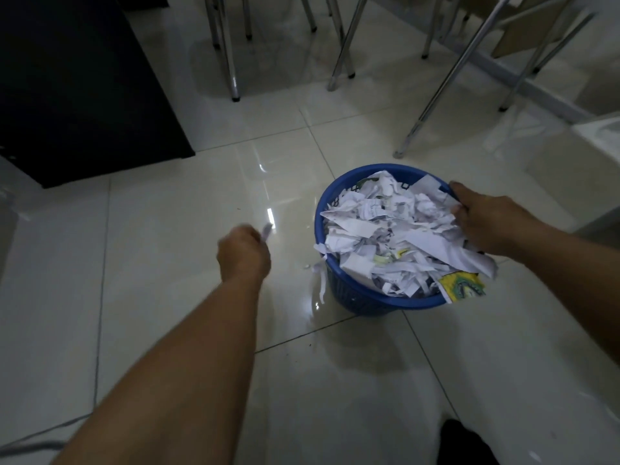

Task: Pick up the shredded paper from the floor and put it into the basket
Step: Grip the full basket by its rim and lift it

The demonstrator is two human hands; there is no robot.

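A round blue plastic basket (355, 297) stands on the tiled floor, heaped with white shredded paper (385, 226). A yellow and green printed scrap (463, 286) hangs over its near right rim, and thin strips (320, 276) droop over its left side. My right hand (486, 219) grips the basket's far right rim, its fingers partly among the paper. My left hand (243, 253) is a blurred fist above the floor to the left of the basket, closed on a small white paper strip (266, 231) that sticks out past the knuckles.
A dark cabinet (77, 88) fills the upper left. Metal chair and table legs (231, 62) stand beyond the basket. A white box (600, 139) sits at the right edge. A grey cable (37, 441) lies at the lower left, and a dark shape (466, 444) shows at the bottom.
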